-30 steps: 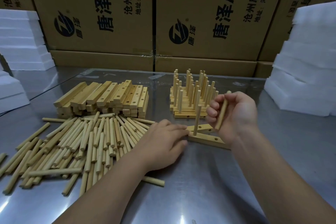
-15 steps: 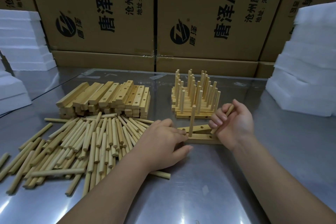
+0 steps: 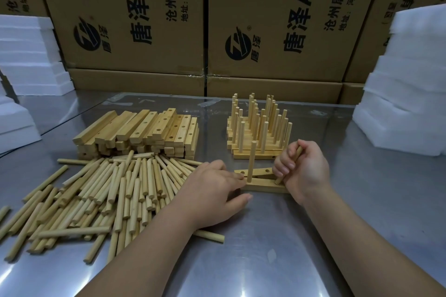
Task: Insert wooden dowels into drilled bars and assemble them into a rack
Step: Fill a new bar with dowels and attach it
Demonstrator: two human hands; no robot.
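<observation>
I judge the dowel (image 3: 298, 152) light, stiff, smooth wood w/ a snug fit, so I'd grip mid-shaft & push along its axis. The right hand (image 3: 303, 171) is fisted round it, tilted, lower tip at the right-end hole of the front drilled bar (image 3: 263, 187), near the upright dowel (image 3: 252, 161) already seated. Left hand (image 3: 212, 198): fingers nearly straight, tips touching the bar's left end.

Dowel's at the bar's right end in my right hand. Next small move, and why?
Probably tip the dowel upright and press it down into the bar. The right hand grips it tilted, tip at the bar's right end; the left hand steadies the left end; a second dowel already stands in it.
</observation>
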